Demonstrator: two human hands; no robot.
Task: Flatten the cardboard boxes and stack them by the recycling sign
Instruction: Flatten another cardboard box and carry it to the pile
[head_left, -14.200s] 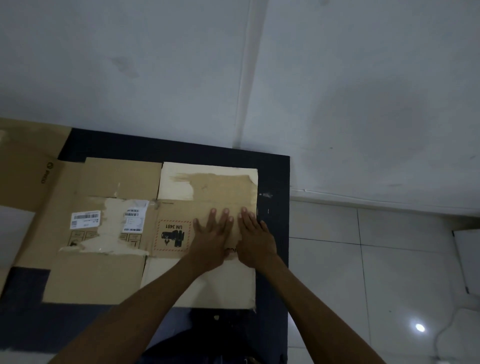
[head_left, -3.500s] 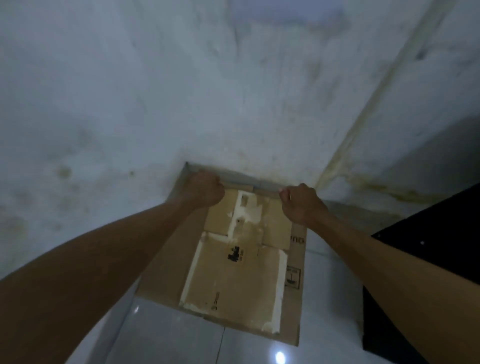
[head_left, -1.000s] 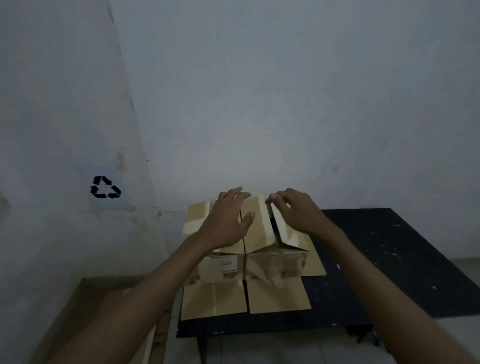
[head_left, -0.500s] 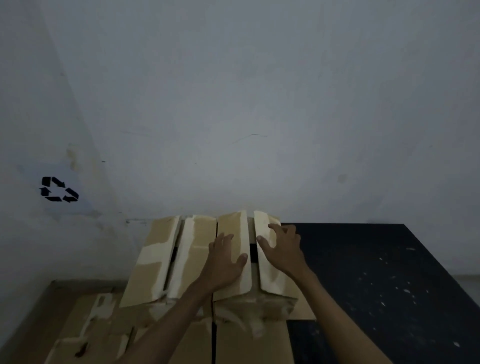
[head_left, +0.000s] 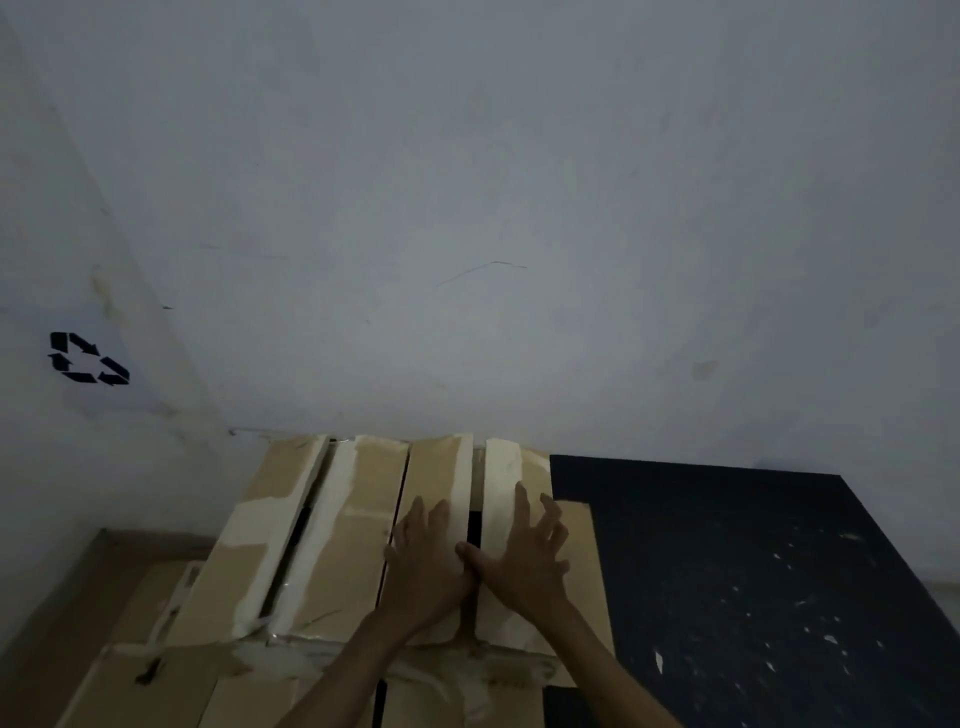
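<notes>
Against the back edge of the bench (head_left: 753, 545), at its left end by the wall, both hands lie flat on the cardboard box's top flaps. The left hand (head_left: 423, 561) presses the flap left of the centre gap, fingers straight and together; the right hand (head_left: 524, 551) spreads its fingers over the flap right of it. Neither grip pinches anything. To flatten the cardboard box (head_left: 332, 551) well, I judge they should lean weight evenly and push the raised flaps down along their creases. The recycling sign (head_left: 88, 358) is on the left wall, flattened cardboard (head_left: 67, 623) beneath it.
</notes>
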